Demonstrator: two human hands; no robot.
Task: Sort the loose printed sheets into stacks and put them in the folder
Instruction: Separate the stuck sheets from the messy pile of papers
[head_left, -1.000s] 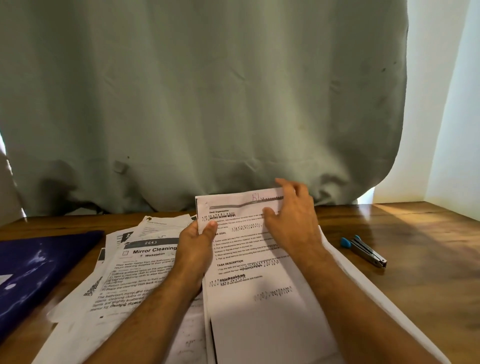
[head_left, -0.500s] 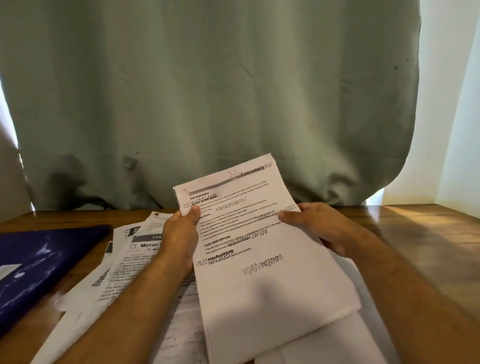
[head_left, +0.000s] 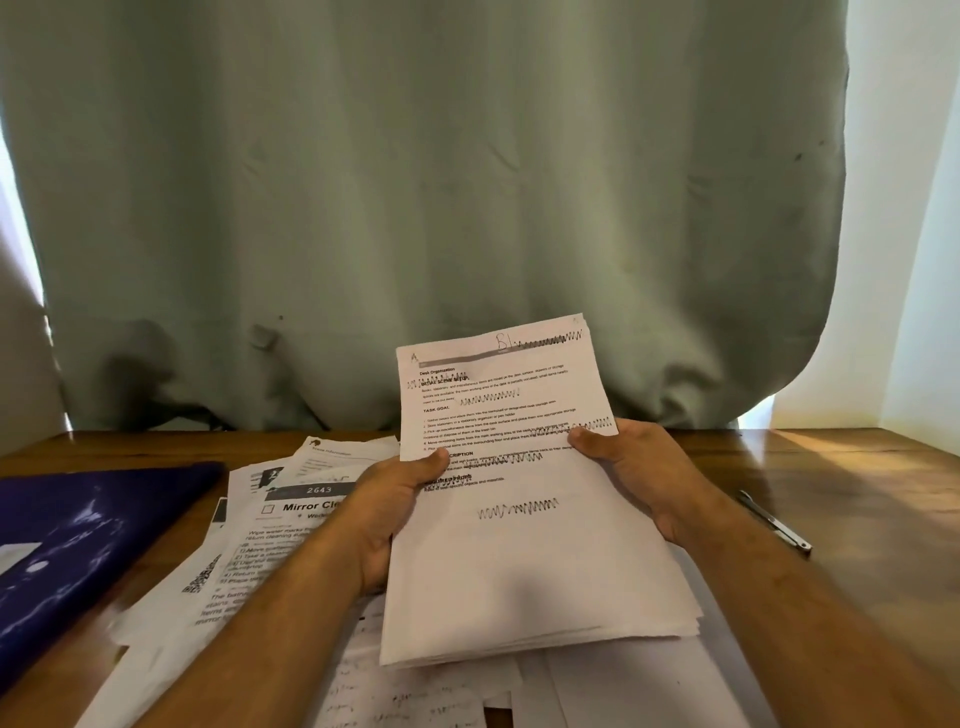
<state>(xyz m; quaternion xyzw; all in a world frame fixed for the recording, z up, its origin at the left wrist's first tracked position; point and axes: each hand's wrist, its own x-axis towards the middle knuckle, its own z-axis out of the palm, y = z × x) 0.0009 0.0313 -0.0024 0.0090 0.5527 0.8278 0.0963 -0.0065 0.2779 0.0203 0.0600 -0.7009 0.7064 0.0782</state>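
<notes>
A stack of printed sheets (head_left: 524, 551) is lifted off the table and tilted toward me, its top page showing text and scribbles. My left hand (head_left: 387, 512) grips its left edge with the thumb on top. My right hand (head_left: 636, 475) grips the right edge the same way. Loose printed sheets (head_left: 249, 545), one headed "Mirror Cle…", lie spread on the wooden table to the left, and more sheets (head_left: 415, 696) lie under the stack. A dark blue folder (head_left: 78, 545) lies closed at the far left.
A metal stapler-like tool (head_left: 774, 522) lies on the wooden table (head_left: 857, 493) just right of my right wrist. A grey-green curtain (head_left: 415, 208) hangs behind the table, and a white wall corner stands at the right.
The stack has been lifted from the table and raised upright. My right hand moved from on top of the page to its right edge. The view shifted right.
</notes>
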